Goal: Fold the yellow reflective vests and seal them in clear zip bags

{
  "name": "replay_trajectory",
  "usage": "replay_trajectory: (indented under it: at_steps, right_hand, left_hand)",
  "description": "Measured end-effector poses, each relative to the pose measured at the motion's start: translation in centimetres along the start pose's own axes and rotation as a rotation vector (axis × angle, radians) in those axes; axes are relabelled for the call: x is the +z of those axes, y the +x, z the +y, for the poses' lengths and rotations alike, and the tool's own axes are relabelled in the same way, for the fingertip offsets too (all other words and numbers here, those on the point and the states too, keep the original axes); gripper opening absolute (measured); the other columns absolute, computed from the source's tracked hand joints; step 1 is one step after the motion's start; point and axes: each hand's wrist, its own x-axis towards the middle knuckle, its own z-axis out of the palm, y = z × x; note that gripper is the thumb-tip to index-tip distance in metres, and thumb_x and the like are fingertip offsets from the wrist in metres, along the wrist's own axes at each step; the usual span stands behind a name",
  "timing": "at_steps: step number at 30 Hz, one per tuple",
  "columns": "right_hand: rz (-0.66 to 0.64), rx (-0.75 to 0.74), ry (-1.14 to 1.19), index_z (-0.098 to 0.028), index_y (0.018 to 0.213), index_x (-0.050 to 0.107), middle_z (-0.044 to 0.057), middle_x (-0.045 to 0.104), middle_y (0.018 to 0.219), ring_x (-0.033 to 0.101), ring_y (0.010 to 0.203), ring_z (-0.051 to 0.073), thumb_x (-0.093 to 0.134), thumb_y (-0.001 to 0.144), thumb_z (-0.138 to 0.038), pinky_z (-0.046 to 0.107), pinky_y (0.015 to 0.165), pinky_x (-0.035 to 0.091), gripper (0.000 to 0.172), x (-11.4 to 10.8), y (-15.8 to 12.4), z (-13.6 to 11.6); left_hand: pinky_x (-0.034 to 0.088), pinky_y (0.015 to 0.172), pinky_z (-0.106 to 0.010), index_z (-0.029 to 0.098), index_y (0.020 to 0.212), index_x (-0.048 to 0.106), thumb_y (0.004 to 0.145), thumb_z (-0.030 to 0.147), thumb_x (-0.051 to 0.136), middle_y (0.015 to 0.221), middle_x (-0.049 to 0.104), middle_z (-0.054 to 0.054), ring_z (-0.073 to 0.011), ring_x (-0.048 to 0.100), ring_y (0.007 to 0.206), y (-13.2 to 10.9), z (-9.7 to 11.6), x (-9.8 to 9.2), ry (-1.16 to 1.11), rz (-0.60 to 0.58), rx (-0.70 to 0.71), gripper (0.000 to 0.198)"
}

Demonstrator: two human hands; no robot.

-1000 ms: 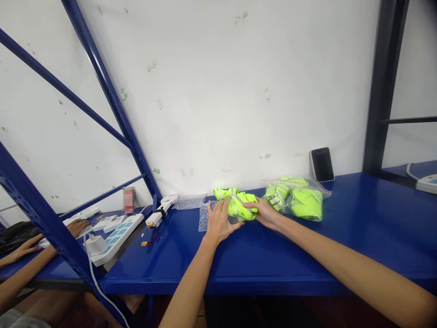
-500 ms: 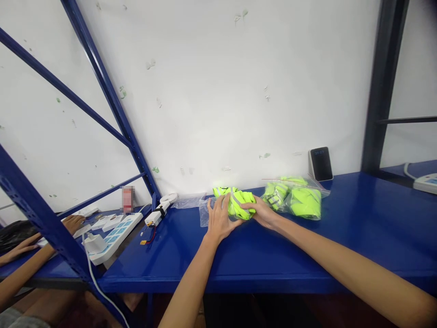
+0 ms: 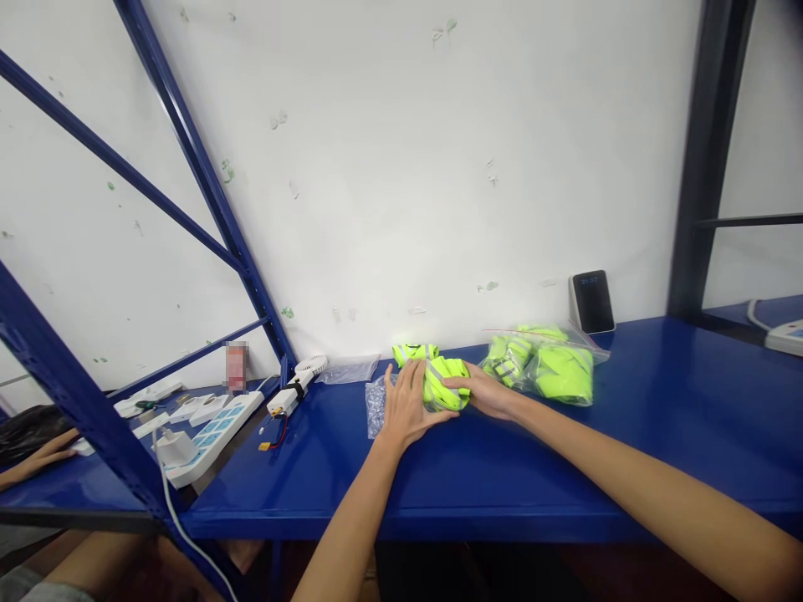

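Observation:
A rolled neon-yellow reflective vest (image 3: 447,383) with grey stripes rests on the blue table. My right hand (image 3: 490,393) grips it from the right, thumb lying across the front. On its left side, my left hand (image 3: 406,405) is curved over a clear plastic bag (image 3: 375,408), thumb stretched along the vest's lower edge. The bag is crumpled, and its part beneath the hand is hidden; how far it reaches around the vest I cannot tell. Just behind, another folded yellow vest (image 3: 411,352) lies against the wall side.
Bagged yellow vests (image 3: 561,372) lie to the right, near a dark-screened clock (image 3: 593,301). Left are a flat plastic bag (image 3: 347,369), a white handheld fan (image 3: 294,389) with wires, and a power strip (image 3: 217,439). Past the blue post, a co-worker's hand (image 3: 53,451) rests on the table.
My left hand has turned slightly and lies flatter, its thumb further out under the vest. The bag beside it shows more crumpled. One of the co-worker's hands has left the view.

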Motion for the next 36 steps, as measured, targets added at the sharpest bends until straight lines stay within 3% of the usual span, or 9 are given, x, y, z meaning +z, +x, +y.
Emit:
replay_trajectory:
  at_steps: [10,15,19,22,26,30,36]
  right_hand:
    - [-0.075,-0.113,-0.189,-0.022,0.107,0.054,-0.001,0.063,0.091,0.06,0.089,0.018,0.077,0.069,-0.035,0.029,0.08,0.048,0.047,-0.7,0.2,1.2]
    - [-0.069,-0.186,-0.379,-0.026,0.131,0.039,0.002,0.06,0.11,0.057,0.101,0.02,0.069,0.078,-0.042,0.032,0.089,0.045,0.063,-0.5,0.2,1.3]
    - [0.003,-0.254,-0.441,-0.026,0.137,0.036,0.004,0.055,0.122,0.052,0.112,0.02,0.064,0.081,-0.044,0.034,0.099,0.04,0.065,-0.6,0.7,2.0]
    - [0.001,-0.154,-0.314,-0.029,0.134,0.041,0.003,0.058,0.12,0.053,0.113,0.02,0.061,0.083,-0.045,0.033,0.096,0.043,0.058,-0.7,0.9,2.0]
    - [-0.183,0.094,-0.086,-0.034,0.128,0.048,0.003,0.064,0.11,0.062,0.098,0.021,0.068,0.078,-0.04,0.031,0.076,0.053,0.054,-1.4,0.2,0.5]
    - [-0.357,0.225,-0.031,-0.022,0.114,0.06,0.005,0.068,0.096,0.066,0.086,0.019,0.079,0.069,-0.033,0.032,0.076,0.053,0.051,-2.4,-0.5,-0.5]
    - [-0.366,0.178,-0.141,-0.014,0.102,0.063,0.007,0.07,0.091,0.067,0.076,0.019,0.082,0.064,-0.034,0.027,0.064,0.054,0.047,-3.2,-0.2,0.4]
  left_hand:
    - [0.021,0.113,-0.055,0.017,0.137,0.04,0.069,0.068,0.062,0.135,0.052,-0.018,-0.0331,0.046,0.128,0.1,-0.3,0.1,-0.058,-0.009,0.084,0.087]
    - [0.025,0.112,-0.051,0.016,0.139,0.034,0.068,0.068,0.064,0.137,0.05,-0.017,-0.0302,0.044,0.13,0.0,-0.6,0.5,-0.092,-0.052,0.074,0.092]
    - [0.027,0.112,-0.048,0.017,0.141,0.031,0.071,0.065,0.061,0.14,0.046,-0.015,-0.0276,0.04,0.133,0.0,-0.4,0.5,-0.142,-0.108,0.051,0.089]
    - [0.028,0.112,-0.047,0.019,0.141,0.031,0.074,0.056,0.063,0.141,0.046,-0.014,-0.0269,0.04,0.133,0.0,-0.3,0.3,-0.194,-0.124,0.023,0.083]
    - [0.026,0.113,-0.049,0.02,0.141,0.032,0.071,0.041,0.065,0.14,0.048,-0.011,-0.0276,0.044,0.13,-0.1,-0.7,0.0,-0.279,-0.133,0.037,0.08]
    - [0.03,0.111,-0.049,0.019,0.141,0.032,0.065,0.034,0.064,0.138,0.05,-0.012,-0.0298,0.046,0.127,-0.5,-0.4,-0.4,-0.346,-0.129,0.1,0.084]
    - [0.037,0.108,-0.048,0.017,0.141,0.032,0.066,0.047,0.065,0.137,0.049,-0.013,-0.0311,0.046,0.126,-0.9,0.9,-0.3,-0.358,-0.081,0.112,0.088]
